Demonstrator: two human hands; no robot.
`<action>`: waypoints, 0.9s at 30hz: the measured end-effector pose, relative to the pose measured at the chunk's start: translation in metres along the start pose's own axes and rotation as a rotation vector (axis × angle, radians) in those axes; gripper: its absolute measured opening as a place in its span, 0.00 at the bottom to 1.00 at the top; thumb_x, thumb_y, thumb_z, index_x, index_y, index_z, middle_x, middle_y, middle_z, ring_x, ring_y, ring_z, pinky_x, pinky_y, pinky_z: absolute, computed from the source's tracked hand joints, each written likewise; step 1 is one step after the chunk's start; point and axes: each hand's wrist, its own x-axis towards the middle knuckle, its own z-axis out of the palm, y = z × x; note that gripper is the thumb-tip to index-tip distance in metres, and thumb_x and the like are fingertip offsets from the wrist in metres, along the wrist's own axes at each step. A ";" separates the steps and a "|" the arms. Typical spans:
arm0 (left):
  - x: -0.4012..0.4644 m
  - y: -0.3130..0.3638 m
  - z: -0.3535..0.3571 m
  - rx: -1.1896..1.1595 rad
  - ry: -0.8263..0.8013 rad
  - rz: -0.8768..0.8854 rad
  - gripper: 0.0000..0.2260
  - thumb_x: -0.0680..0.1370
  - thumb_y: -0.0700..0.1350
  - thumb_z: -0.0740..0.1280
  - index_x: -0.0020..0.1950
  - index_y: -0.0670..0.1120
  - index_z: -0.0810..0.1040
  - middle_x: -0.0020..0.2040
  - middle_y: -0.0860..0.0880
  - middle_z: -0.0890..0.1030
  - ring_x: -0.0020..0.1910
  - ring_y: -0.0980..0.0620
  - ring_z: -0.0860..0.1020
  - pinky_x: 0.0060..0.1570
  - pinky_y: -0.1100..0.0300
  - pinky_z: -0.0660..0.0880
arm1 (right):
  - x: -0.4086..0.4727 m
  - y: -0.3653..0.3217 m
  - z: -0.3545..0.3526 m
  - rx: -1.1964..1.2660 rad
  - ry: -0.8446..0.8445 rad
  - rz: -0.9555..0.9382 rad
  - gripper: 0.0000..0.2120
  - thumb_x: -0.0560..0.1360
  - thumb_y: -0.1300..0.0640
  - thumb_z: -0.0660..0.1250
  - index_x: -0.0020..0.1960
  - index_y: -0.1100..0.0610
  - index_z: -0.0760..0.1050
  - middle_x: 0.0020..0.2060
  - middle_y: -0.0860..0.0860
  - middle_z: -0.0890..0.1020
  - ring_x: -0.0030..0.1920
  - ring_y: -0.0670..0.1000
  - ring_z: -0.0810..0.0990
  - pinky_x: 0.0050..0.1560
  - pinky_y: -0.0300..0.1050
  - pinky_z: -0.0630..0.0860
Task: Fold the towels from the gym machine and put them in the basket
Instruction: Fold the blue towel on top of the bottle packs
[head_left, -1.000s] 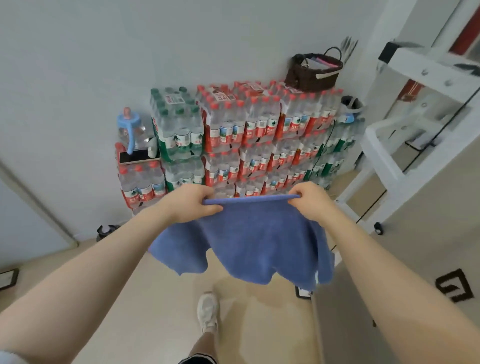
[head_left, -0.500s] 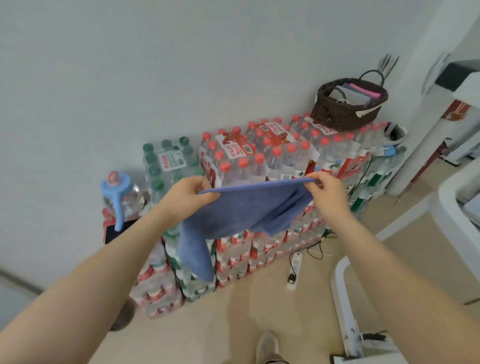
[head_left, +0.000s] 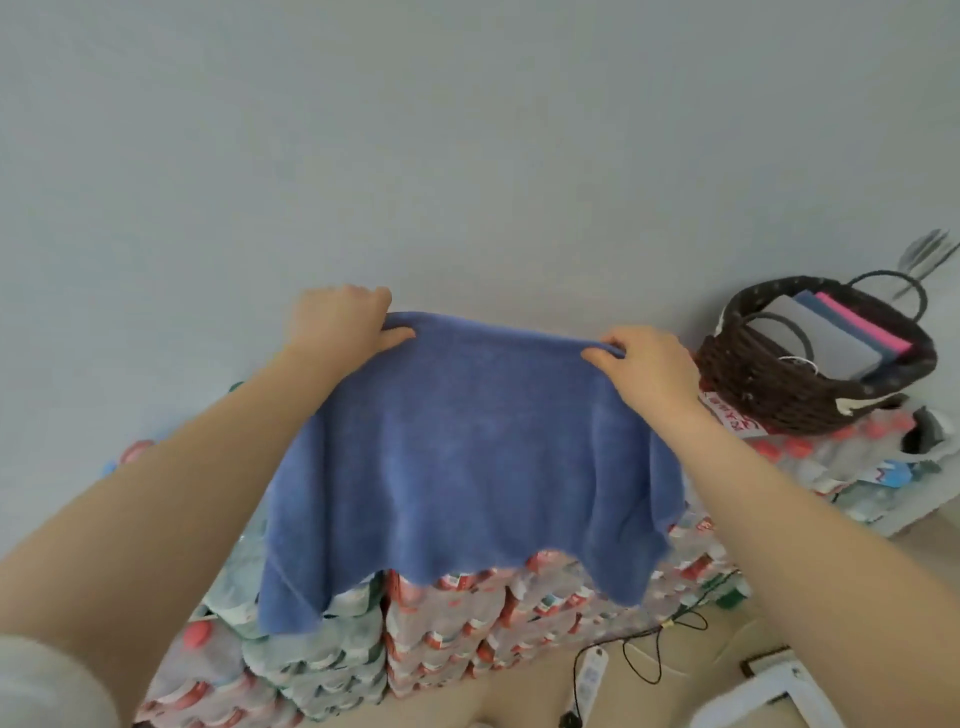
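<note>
At the far left, a pale sleeve (head_left: 47, 680) edges into view at the bottom corner, and the bare left forearm reaches up from it toward the middle. The left hand (head_left: 340, 319) pinches the far left corner of the blue towel (head_left: 467, 457), thumb under the edge and fingers curled over the top. The towel lies spread flat over the top of a stack of shrink-wrapped water bottle packs (head_left: 467, 618), its near edge drooping over the front of the stack in uneven folds. Red caps and labels show below the cloth. The right hand (head_left: 649, 366) pinches the far right corner of the towel between thumb and bent fingers. Just right of that hand, a dark woven basket (head_left: 769, 395) sits on top of the bottle packs, close to the grey wall (head_left: 467, 156). Folded cloths (head_left: 831, 338) in grey, blue and pink lie inside it. On the floor at lower right, a black cable (head_left: 644, 654) loops beside the stack.
</note>
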 end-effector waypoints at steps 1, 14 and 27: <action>0.012 0.001 0.013 0.030 0.049 0.018 0.13 0.77 0.51 0.62 0.48 0.41 0.72 0.45 0.41 0.78 0.43 0.41 0.76 0.37 0.56 0.66 | 0.017 0.001 0.008 -0.013 -0.043 -0.038 0.12 0.76 0.51 0.63 0.40 0.57 0.76 0.35 0.53 0.78 0.37 0.55 0.73 0.34 0.45 0.66; 0.026 0.146 0.121 -0.471 -0.214 0.479 0.20 0.77 0.45 0.50 0.64 0.40 0.72 0.64 0.42 0.73 0.61 0.42 0.72 0.58 0.52 0.70 | 0.070 0.103 0.071 0.271 -0.683 0.010 0.10 0.73 0.55 0.68 0.51 0.61 0.77 0.43 0.55 0.81 0.45 0.55 0.78 0.43 0.44 0.71; 0.050 0.181 0.150 -0.326 -0.356 0.422 0.35 0.78 0.63 0.50 0.76 0.46 0.42 0.77 0.49 0.43 0.76 0.51 0.43 0.75 0.56 0.43 | 0.114 0.141 0.052 -0.075 -0.484 0.046 0.10 0.73 0.64 0.64 0.51 0.56 0.81 0.52 0.56 0.81 0.53 0.57 0.78 0.49 0.44 0.72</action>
